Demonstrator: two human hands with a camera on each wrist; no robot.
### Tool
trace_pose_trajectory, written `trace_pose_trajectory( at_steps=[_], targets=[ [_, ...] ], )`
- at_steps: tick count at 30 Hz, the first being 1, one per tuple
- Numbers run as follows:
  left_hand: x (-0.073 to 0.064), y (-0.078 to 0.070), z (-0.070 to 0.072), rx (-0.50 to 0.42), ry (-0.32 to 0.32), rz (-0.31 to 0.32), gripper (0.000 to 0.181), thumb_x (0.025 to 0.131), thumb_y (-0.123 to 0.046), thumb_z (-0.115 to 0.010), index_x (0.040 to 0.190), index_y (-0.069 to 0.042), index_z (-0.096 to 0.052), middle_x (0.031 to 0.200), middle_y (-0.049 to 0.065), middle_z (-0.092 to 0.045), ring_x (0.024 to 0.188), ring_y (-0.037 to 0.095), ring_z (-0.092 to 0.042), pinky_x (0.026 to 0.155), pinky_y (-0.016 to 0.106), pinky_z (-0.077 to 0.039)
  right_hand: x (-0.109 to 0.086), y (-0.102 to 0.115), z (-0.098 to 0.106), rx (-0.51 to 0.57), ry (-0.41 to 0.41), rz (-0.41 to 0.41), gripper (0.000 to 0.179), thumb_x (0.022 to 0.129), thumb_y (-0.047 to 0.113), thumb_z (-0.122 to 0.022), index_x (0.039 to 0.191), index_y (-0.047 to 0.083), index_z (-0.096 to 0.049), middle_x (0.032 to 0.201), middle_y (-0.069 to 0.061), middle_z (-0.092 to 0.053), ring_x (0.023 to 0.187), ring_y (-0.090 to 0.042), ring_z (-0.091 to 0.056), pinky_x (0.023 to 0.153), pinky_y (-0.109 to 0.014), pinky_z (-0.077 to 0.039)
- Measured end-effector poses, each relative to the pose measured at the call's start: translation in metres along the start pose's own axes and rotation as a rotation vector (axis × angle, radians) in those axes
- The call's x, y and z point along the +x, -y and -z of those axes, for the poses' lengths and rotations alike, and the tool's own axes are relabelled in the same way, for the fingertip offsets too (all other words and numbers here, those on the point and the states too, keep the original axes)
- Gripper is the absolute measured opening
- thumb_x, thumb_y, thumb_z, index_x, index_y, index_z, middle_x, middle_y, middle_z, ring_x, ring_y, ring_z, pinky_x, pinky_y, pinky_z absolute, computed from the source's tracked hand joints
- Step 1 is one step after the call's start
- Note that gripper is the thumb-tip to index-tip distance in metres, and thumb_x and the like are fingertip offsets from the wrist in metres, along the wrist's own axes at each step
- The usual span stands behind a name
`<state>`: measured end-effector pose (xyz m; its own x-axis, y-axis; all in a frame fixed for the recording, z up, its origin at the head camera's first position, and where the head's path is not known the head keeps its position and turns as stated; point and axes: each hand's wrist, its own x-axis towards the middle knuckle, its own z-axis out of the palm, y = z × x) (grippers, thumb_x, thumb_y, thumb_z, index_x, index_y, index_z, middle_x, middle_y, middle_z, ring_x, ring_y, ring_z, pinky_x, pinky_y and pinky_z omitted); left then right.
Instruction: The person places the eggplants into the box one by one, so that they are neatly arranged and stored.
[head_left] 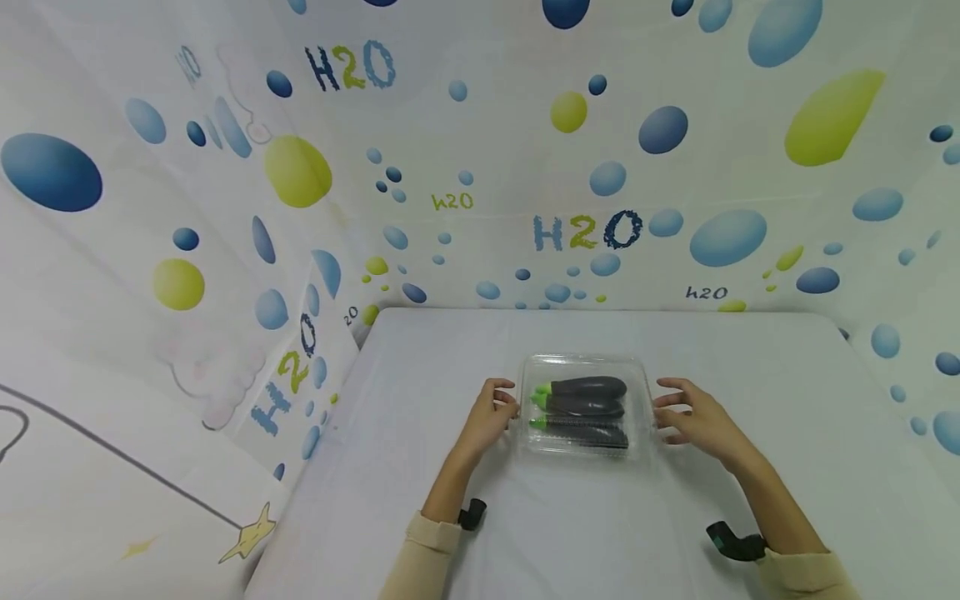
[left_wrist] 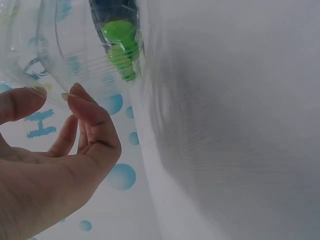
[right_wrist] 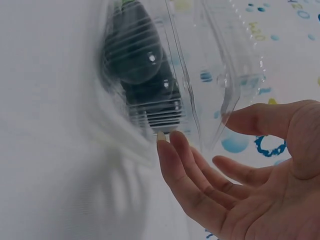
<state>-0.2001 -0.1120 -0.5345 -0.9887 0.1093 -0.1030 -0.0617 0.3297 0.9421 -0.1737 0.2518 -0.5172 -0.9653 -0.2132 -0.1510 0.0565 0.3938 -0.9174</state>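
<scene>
A clear plastic box (head_left: 585,360) lies on the white table in the head view, its thin lid and rim edges showing in both wrist views. Inside are dark, glossy eggplants (head_left: 588,387) with bright green stem ends pointing left. At the box's left side, my left hand (head_left: 489,417) has curled fingers, with thumb (left_wrist: 30,100) and forefinger (left_wrist: 90,107) at the clear rim. My right hand (head_left: 701,421) is spread beside the right side. Its thumb (right_wrist: 260,122) is at the upper clear edge, and its loosely bent fingers (right_wrist: 175,167) come up near the lower wall.
The white tabletop (head_left: 570,533) extends around the box, with slight wrinkles. Behind it hangs a white sheet (head_left: 510,125) printed with blue and green drops and H2O lettering. A similar printed sheet covers the left side. Dark wrist devices (head_left: 735,543) are worn near both beige sleeves.
</scene>
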Motion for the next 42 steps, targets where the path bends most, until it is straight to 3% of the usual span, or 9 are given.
trace_pose_trajectory(
  at_steps=[7,12,23,30,42],
  targets=[
    [-0.027,0.003,0.002,-0.029,0.069,0.013,0.047,0.098,-0.010,-0.062,0.143,-0.002,-0.047,0.113,0.015,-0.058,0.090,0.023,-0.063,0.073,0.035,-0.052,-0.021,-0.003,-0.005,0.082,0.050,-0.023,0.066,0.104,0.016,-0.065,0.156,-0.005,-0.031,0.134,-0.034,-0.053,0.103,-0.034,-0.071,0.077,-0.041,-0.062],
    [-0.039,0.007,0.002,-0.066,0.103,0.018,0.049,0.100,-0.012,-0.062,0.144,0.000,-0.045,0.109,0.014,-0.059,0.085,0.021,-0.064,0.070,0.033,-0.051,-0.027,-0.004,-0.008,0.115,0.074,-0.047,0.070,0.103,0.021,-0.068,0.157,-0.006,-0.031,0.128,-0.030,-0.058,0.099,-0.033,-0.072,0.076,-0.042,-0.062],
    [-0.046,0.013,-0.003,-0.116,0.160,0.061,0.037,0.100,-0.013,-0.060,0.131,0.006,-0.051,0.096,0.012,-0.066,0.078,0.019,-0.060,0.067,0.027,-0.048,-0.035,-0.009,-0.011,0.156,0.099,-0.108,0.057,0.104,0.013,-0.064,0.150,-0.011,-0.041,0.118,-0.024,-0.069,0.099,-0.033,-0.073,0.075,-0.043,-0.062],
    [-0.050,0.013,-0.005,-0.174,0.146,0.085,0.027,0.107,-0.017,-0.054,0.122,0.005,-0.050,0.097,0.014,-0.065,0.079,0.017,-0.056,0.066,0.029,-0.046,-0.036,-0.014,-0.012,0.232,0.170,-0.080,0.042,0.105,0.017,-0.063,0.128,-0.017,-0.054,0.111,-0.025,-0.072,0.098,-0.032,-0.073,0.078,-0.044,-0.062],
    [-0.054,0.011,-0.005,-0.238,0.167,0.109,0.019,0.107,-0.014,-0.054,0.116,0.002,-0.050,0.095,0.010,-0.063,0.081,0.018,-0.059,0.074,0.032,-0.049,-0.038,-0.021,-0.013,0.361,0.217,-0.074,0.039,0.106,0.016,-0.061,0.123,-0.019,-0.054,0.108,-0.021,-0.072,0.098,-0.028,-0.074,0.085,-0.045,-0.061]
  ],
)
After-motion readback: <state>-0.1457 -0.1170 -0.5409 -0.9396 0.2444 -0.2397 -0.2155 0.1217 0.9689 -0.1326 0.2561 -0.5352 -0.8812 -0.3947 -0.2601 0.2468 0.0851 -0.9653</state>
